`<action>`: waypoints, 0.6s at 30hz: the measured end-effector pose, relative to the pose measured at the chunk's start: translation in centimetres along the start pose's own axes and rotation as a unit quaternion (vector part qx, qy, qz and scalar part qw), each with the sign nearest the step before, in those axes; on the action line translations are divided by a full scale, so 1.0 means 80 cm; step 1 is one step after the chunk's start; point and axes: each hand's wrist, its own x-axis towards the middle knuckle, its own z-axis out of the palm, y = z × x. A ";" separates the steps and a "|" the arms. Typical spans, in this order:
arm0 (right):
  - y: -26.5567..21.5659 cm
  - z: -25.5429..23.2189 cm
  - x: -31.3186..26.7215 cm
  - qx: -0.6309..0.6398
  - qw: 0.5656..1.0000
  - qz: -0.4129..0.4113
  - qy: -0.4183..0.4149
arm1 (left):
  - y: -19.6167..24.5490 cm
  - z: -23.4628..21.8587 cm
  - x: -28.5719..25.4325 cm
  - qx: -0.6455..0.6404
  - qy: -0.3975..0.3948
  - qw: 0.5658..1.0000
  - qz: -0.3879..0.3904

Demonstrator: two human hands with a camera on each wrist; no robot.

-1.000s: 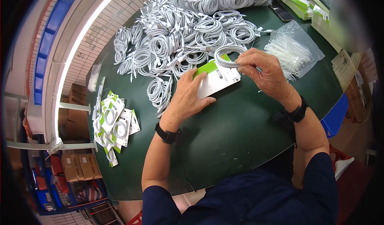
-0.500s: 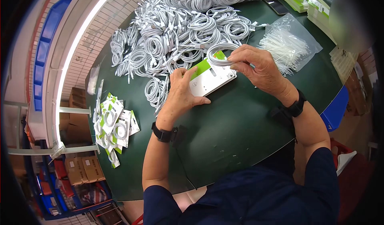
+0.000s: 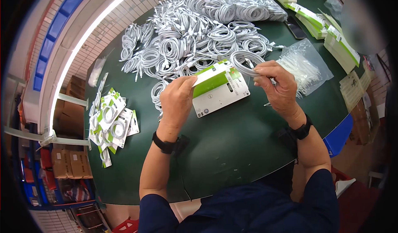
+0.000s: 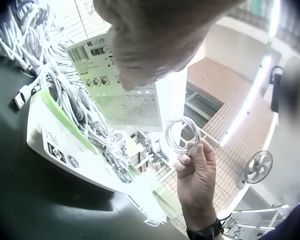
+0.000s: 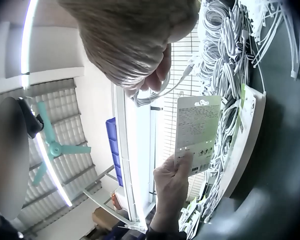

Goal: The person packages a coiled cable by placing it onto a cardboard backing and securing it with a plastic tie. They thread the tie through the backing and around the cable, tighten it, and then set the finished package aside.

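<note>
The left hand (image 3: 177, 101) pinches one green and white card (image 3: 212, 78) by its edge, lifted and tilted above a stack of similar cards (image 3: 224, 99) lying on the green table. In the left wrist view the lifted card (image 4: 121, 107) shows its printed back. Between thumb and fingers, the right hand (image 3: 278, 86) pinches a coiled white cable (image 3: 241, 67) just right of the card. The same coil (image 4: 182, 135) hangs from the right hand (image 4: 196, 180) in the left wrist view, apart from the card.
A large heap of coiled cables (image 3: 178, 38) covers the table's far side. Carded cables (image 3: 112, 123) are piled at the left. A bag of white zip ties (image 3: 304, 67), a phone (image 3: 295, 27) and more card stacks (image 3: 342, 48) are on the right.
The left hand has gone from resting at the stack's side to holding a single card raised off it. The coil remains in the right hand. The head view has shifted slightly.
</note>
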 end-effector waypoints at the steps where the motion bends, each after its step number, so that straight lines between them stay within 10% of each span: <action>1: -0.001 0.001 -0.002 0.009 1.000 0.001 0.012 | 0.011 -0.013 0.002 0.024 0.014 1.000 0.011; 11: -0.032 0.020 -0.005 -0.032 0.996 -0.023 -0.083 | 0.101 -0.057 -0.053 -0.069 -0.186 0.978 -0.057; 18: -0.033 0.050 -0.026 -0.078 0.982 -0.007 -0.170 | 0.105 -0.032 -0.067 -0.119 -0.129 0.982 -0.063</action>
